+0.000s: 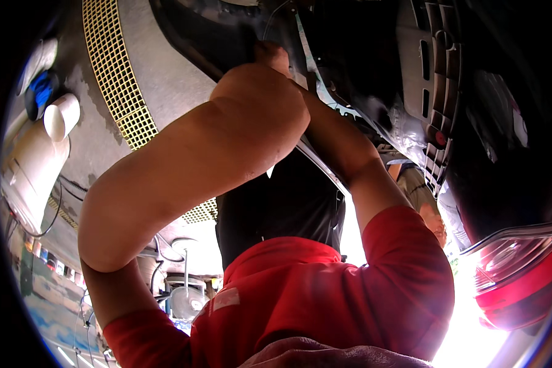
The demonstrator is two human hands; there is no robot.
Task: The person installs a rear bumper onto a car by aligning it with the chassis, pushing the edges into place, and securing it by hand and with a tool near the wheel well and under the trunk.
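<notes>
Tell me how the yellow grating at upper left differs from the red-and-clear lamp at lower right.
The yellow grating is pierced with square openings; the red-and-clear lamp has a smooth, shiny face. The grating is a long strip, while the lamp is a compact, rounded block. The grating lies at floor level, whereas the lamp sits against dark bodywork. Neither touches the visible hand.

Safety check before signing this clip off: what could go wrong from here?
1. The left forearm hides much of the grip from this view, so a slip or pinch might go unnoticed on camera.
2. The visible hand is right by the dark curved panel; bare skin could get scraped.
3. Anything small that drops might fall through the yellow floor grating.
</notes>
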